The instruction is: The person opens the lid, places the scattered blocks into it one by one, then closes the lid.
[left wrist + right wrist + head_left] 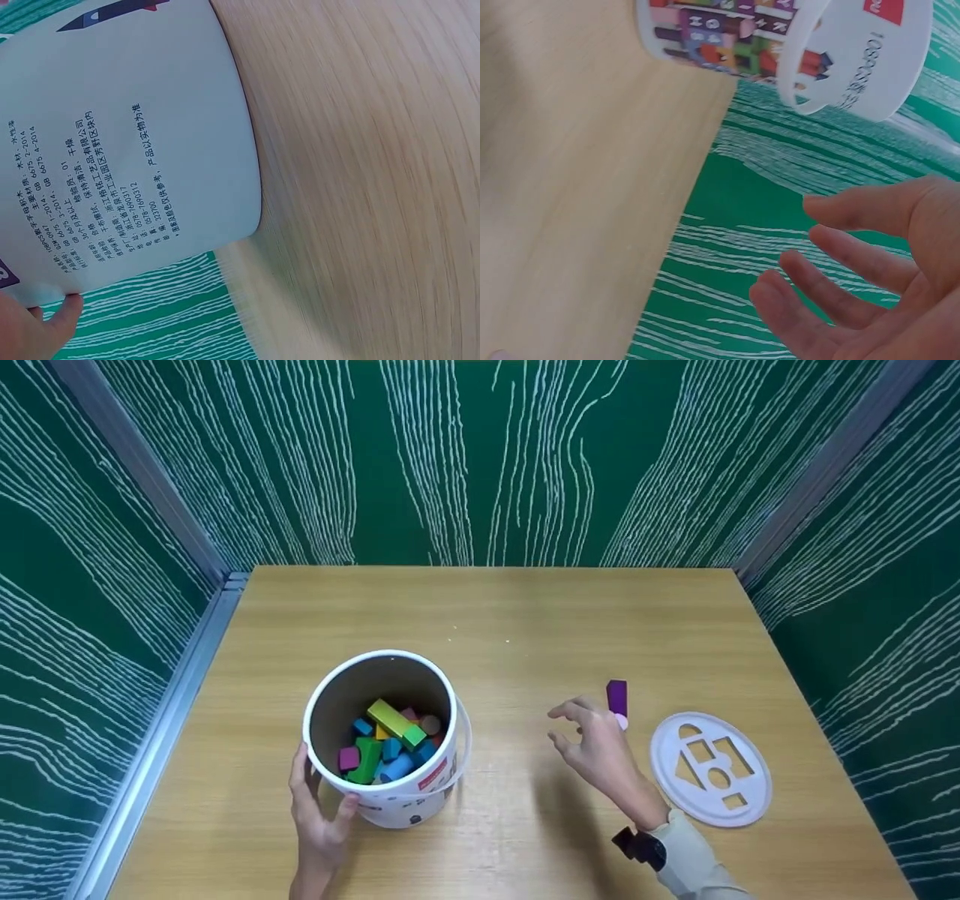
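Observation:
A white bucket (405,810) printed with pictures stands on the left half of the table, filled partway with coloured blocks (390,750). My left hand (319,825) holds its near left side just below the rim, fingers on the left and thumb at the front. Small printed text covers the bucket wall (150,150) in the left wrist view. Over the table to the right, my right hand (600,746) hovers with loosely bent fingers and nothing in them. Just beyond it lie a purple block (616,697) and a small pale pink piece (621,721), partly hidden by the hand.
A white round lid (712,769) with shaped cut-outs lies right of my right hand. The bucket's white handle (466,742) hangs down its right side. Green walls (480,465) with white wavy lines enclose the wooden table (487,607) at the back and sides.

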Tool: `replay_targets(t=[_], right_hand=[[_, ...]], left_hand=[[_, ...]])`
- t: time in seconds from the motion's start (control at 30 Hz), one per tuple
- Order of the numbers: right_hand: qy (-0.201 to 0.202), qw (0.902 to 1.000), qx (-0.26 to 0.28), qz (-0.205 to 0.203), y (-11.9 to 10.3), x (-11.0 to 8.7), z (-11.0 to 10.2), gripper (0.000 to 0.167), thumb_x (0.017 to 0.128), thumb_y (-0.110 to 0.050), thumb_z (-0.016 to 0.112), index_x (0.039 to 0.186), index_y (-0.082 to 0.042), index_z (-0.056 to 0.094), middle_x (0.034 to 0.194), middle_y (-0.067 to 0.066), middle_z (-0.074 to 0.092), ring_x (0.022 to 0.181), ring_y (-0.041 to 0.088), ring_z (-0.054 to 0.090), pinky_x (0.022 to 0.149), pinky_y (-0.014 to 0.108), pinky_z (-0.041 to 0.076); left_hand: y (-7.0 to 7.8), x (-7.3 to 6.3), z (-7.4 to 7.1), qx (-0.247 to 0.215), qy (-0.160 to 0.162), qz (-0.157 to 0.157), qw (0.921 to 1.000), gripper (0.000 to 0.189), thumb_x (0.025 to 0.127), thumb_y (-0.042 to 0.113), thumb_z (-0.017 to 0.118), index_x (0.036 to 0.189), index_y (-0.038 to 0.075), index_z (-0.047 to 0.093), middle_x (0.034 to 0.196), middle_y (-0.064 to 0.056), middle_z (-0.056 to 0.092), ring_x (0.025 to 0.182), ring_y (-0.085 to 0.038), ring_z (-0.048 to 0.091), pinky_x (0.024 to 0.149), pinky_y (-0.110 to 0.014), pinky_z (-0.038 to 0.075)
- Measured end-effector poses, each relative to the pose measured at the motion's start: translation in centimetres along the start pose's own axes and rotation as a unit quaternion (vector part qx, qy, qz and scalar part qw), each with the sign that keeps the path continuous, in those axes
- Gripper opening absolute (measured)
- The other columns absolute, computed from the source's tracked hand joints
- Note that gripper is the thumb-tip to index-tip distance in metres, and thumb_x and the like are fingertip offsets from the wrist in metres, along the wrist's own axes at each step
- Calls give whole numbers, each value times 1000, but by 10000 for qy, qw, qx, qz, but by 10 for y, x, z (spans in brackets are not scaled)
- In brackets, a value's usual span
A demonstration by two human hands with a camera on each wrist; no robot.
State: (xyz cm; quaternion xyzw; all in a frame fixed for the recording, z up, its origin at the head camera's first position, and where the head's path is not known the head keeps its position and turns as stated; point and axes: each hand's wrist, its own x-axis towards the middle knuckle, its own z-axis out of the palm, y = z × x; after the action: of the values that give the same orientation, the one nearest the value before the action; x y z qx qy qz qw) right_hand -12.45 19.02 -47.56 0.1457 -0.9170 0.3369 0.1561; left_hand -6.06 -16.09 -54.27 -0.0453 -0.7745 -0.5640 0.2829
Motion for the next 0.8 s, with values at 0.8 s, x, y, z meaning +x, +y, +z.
replay_targets(t=[0.8], right_hand=[[363,9927,-244,1122,83,-11,8,23,68,4,75,91,2,70,91,15,66,83,34,62,68,46,52]], left_hand=[[-1,2,-2,-136,10,78,9999,85,76,6,65,149,6,21,151,-11,28,134,-25,30,107,-25,31]])
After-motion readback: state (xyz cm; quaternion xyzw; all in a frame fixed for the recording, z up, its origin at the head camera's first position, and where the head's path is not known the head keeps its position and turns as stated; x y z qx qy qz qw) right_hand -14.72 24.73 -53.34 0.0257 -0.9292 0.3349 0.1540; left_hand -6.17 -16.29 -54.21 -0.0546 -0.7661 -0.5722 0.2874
